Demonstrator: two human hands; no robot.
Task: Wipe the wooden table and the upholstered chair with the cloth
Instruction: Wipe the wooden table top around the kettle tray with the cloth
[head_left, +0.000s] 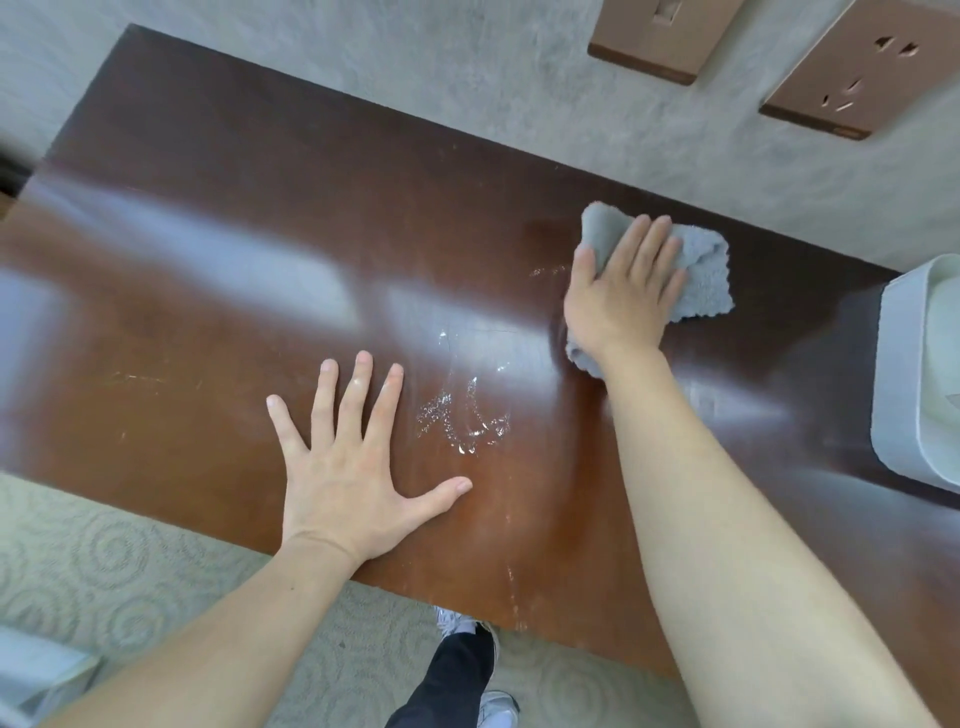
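1. A dark trouser leg (457, 670) and pale shoes (496, 706) are showing at the bottom edge, standing on a light carpet (104, 561) with a ring pattern, just in front of the table's near edge.
2. The left hand (353, 488) is lying palm down on the wooden table (208, 249) close to that near edge, fingers spread wide and flat, thumb pointing to the right, holding nothing.
3. Just to the right of the left fingers, a patch of water droplets and wet streaks (462, 415) is glistening on the glossy brown surface.
4. Farther in and to the right, the right hand (623, 296) is pressing the grey cloth (701, 270) flat against the tabletop, fingers extended and only slightly parted, lying on top of the cloth rather than curling around it.
5. The cloth is lying crumpled on the table's right half, sticking out beyond the fingertips, to the right of the hand and under the wrist.
6. A white container (914, 374) is sitting on the table at the right edge of the view, apart from the cloth.
7. Beyond the far table edge, a grey textured wall (467, 78) is rising, carrying two copper-coloured plates: a switch plate (660, 36) and a socket plate (862, 67).
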